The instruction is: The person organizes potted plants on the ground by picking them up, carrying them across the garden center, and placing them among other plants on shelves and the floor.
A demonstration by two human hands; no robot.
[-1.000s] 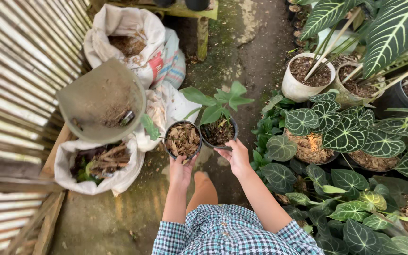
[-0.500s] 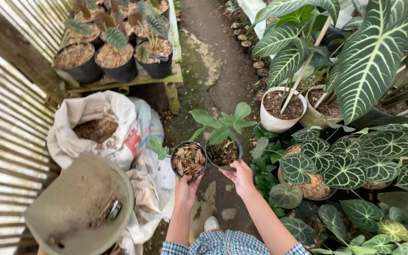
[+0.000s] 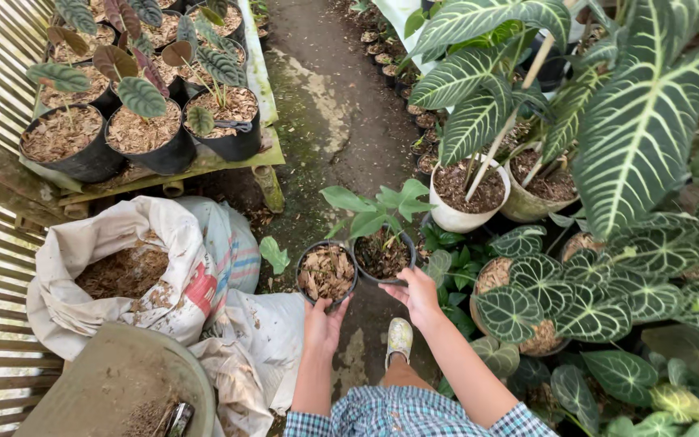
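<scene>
The left hand [image 3: 323, 322] cups a small black pot of dry bark chips [image 3: 327, 273]; the right hand [image 3: 419, 293] grips the black pot with a green seedling [image 3: 382, 251], both carried above the path; setting down needs level ground

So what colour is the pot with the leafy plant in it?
Black. The right hand holds that pot; the head view shows it.

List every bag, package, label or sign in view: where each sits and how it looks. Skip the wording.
Open white sack: left of the left hand, below the wooden bench; crumpled, holding brown chips, with a red printed patch.
Striped sack: right behind it; pale blue-grey stripes.
No signs or screens.
</scene>
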